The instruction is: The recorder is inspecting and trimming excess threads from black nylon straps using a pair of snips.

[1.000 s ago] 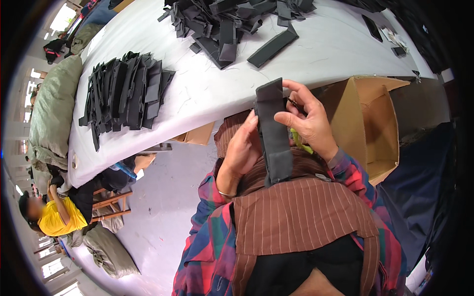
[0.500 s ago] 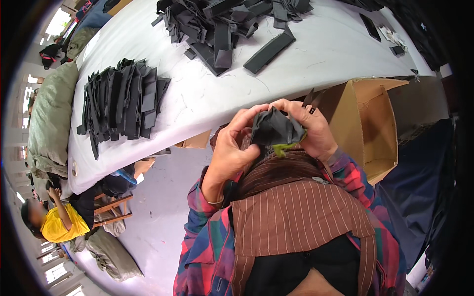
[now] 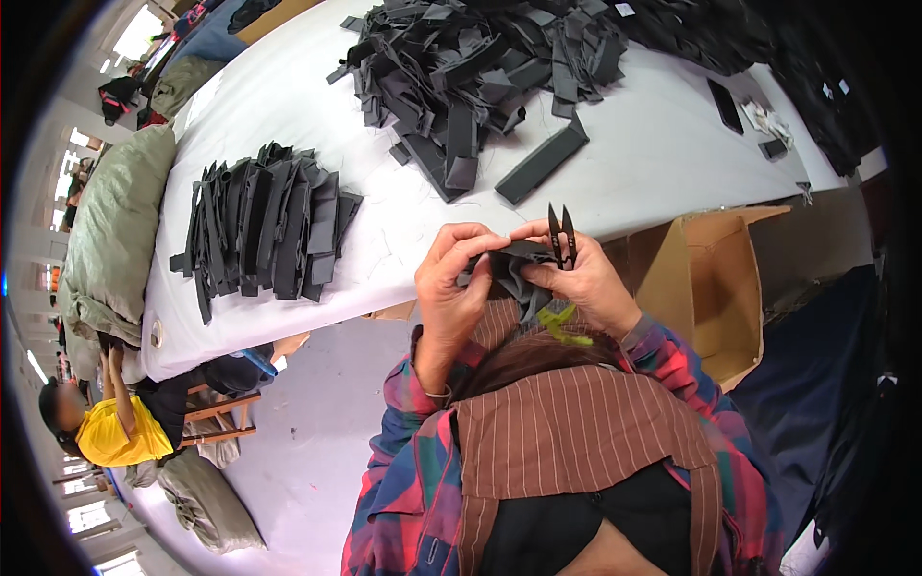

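Above my lap, at the table's near edge, a dark grey fabric piece (image 3: 523, 278) is pinched between both hands. My left hand (image 3: 449, 288) grips its left side, thumb and fingers closed. The fingers of my right hand (image 3: 594, 286) are closed on the other side. Black thread snips (image 3: 562, 235) also sit in the right hand, blades pointing away from me and apart at the tips. A yellow-green strip (image 3: 565, 326) hangs below the fabric; what it is fastened to is hidden.
On the white table (image 3: 403, 216) lie a neat row of dark strips (image 3: 269, 226), a loose heap (image 3: 480, 67), a single strip (image 3: 543, 163) and a phone (image 3: 725, 106). A cardboard box (image 3: 725, 288) stands at right. A person in yellow (image 3: 125, 432) is at far left.
The fabric piece has turned and bunched up between my hands. The snips' blades now stand up plainly from my right hand. The view has shifted, with the table lower in it.
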Demonstrator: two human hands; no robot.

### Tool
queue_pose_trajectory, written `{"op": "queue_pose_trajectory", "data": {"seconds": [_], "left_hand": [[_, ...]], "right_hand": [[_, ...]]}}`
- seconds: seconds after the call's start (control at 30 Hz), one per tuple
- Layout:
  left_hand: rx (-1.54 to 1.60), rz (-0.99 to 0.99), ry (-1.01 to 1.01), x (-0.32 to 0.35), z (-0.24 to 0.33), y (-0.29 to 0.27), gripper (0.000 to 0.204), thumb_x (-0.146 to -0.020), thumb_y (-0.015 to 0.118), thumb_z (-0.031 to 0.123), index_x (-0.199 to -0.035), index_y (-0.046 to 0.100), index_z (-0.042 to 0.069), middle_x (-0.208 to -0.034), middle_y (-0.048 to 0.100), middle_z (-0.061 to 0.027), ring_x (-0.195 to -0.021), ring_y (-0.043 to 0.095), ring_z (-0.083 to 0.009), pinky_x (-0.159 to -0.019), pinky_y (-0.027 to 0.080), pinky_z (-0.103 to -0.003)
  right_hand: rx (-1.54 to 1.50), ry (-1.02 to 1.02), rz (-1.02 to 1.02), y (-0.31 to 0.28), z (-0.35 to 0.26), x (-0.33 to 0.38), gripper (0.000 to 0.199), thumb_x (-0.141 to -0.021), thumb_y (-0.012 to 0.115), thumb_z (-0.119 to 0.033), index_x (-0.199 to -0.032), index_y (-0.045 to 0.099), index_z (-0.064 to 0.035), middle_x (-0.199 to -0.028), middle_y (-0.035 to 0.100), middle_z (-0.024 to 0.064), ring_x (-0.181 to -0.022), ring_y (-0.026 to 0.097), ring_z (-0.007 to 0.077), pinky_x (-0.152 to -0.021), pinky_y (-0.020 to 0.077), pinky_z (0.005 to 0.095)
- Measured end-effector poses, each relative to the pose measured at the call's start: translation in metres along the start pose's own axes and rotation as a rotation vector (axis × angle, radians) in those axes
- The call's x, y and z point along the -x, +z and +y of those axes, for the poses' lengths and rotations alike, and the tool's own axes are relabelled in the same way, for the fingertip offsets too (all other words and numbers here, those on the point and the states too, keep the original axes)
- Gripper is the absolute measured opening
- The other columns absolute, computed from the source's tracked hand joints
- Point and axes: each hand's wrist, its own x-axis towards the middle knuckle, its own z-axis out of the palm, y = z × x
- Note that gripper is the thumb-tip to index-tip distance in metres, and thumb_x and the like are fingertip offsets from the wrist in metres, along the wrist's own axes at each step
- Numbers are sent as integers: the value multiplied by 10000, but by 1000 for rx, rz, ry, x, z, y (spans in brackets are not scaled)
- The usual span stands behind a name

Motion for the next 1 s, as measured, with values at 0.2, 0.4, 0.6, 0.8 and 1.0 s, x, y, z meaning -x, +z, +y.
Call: {"op": "queue_pose_trajectory", "data": {"seconds": [0.2,0.4,0.6,0.8,1.0], "left_hand": [[-244,128,66,-15,-9,4,248,-701,662,-117,-902,613,19,-905,523,-56,-870,532,-158,-804,440,-267],[608,189,-434,-13,-36,5,191,-826,636,-26,-968,520,30,-933,561,-36,-879,532,-102,-809,437,-230],[1041,76,-880,-20,-31,-27,446,-875,578,31,-1293,441,-43,-1078,605,-102,-867,588,-113,-797,490,-246],[967,-29,-869,-20,-44,-49,638,-818,617,-32,-1385,326,-28,-1110,598,-115,-938,600,-161,-838,491,-268],[1033,86,-850,-19,-40,-47,706,-803,643,-41,-1405,285,37,-1123,598,-106,-964,601,-142,-833,492,-249]], "right_hand": [[40,-147,165,9,-9,-21,360,-812,620,27,-1153,561,-71,-943,542,-47,-703,470,-20,-606,403,136],[266,-148,111,8,-16,-40,392,-782,556,64,-1151,553,-67,-924,537,-38,-728,474,-8,-626,391,135],[412,-208,108,8,-10,-58,409,-759,490,79,-1136,562,-61,-943,556,-18,-807,493,37,-724,422,181],[398,-140,49,26,-4,-71,405,-739,465,87,-1112,574,-31,-964,579,2,-875,535,66,-779,447,208],[425,-166,20,36,9,-84,376,-747,473,95,-1093,580,-6,-1008,580,13,-916,545,75,-813,444,217]]}}
